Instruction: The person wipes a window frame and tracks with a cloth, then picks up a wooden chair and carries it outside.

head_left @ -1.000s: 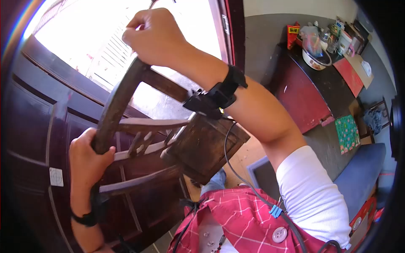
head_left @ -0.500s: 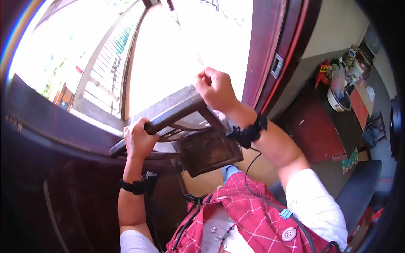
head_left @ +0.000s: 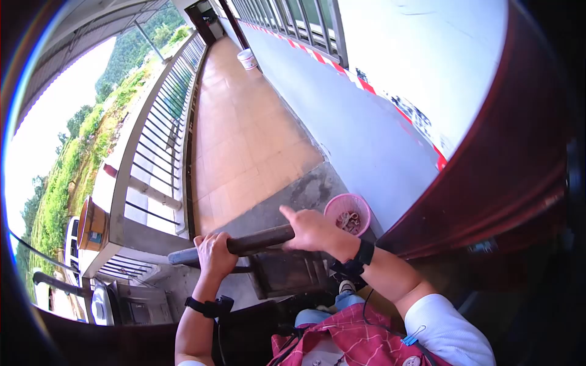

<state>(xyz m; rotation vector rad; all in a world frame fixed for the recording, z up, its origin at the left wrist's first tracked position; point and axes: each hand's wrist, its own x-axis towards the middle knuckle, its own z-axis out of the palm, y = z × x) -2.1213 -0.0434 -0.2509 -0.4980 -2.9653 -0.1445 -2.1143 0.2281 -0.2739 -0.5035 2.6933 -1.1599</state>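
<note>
A dark wooden chair [head_left: 262, 241] is in front of me, its worn top rail crossing between my hands and its seat [head_left: 290, 274] lower down. My left hand [head_left: 215, 255] is wrapped around the rail toward its left end. At the right end, my right hand [head_left: 314, 230] grips the rail, one digit sticking out above it; the palm side is hidden. Both wrists wear black straps with small devices. Most of the chair's legs cannot be seen.
A pink basket [head_left: 348, 215] with crumpled scraps stands by the white wall at right. A tiled walkway [head_left: 244, 146] runs ahead, with a railing [head_left: 160, 143] along its left. A dark red door [head_left: 488, 189] is close on the right. A white bucket [head_left: 246, 59] stands farther along.
I have moved with the chair from the doorway, turned toward the walkway. The overexposed outside is now visible, and the room with the cluttered table has left view. The right hand is lower on the rail.
</note>
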